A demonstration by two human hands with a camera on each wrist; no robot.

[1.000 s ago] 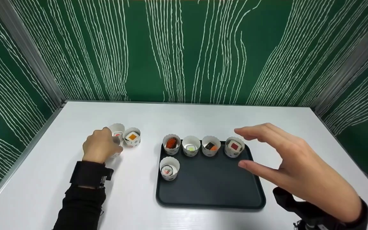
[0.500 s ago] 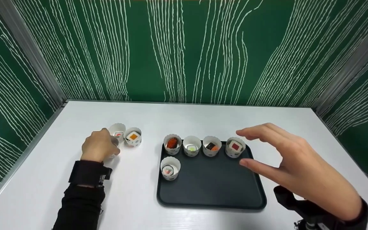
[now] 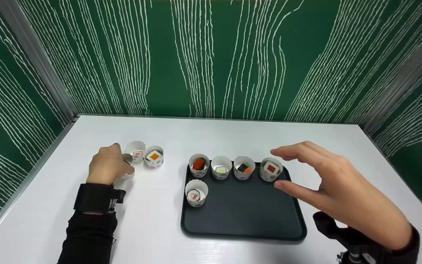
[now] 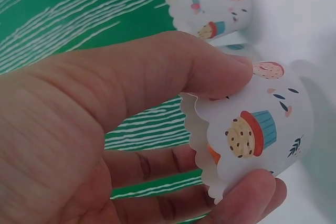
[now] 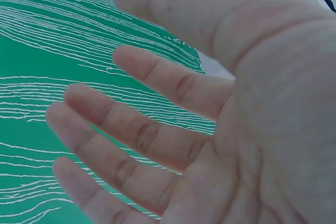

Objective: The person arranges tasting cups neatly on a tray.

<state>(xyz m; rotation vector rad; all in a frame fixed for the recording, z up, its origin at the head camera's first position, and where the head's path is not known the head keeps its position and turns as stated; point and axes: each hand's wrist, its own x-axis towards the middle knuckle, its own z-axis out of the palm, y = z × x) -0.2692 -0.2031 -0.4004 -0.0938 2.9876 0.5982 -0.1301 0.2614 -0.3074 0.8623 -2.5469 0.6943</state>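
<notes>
The left hand grips a white paper cup at the left of the table; in the left wrist view, thumb and fingers pinch the cup, which has a cupcake print and something orange inside. Just beyond it stand a cup with a white and pink piece and a cup with an orange-centred piece. The right hand, thumb and fingers spread apart, holds nothing and hovers over the right edge of the dark tray, near the cup with a red-centred piece.
On the tray's back edge also stand cups with a red-orange piece, a green-centred piece and a black and orange piece. Another cup sits at the tray's left. Green walls with white lines enclose the white table.
The left hand has shifted slightly left with its cup, away from the two cups beside it. The right hand has stayed nearly still.
</notes>
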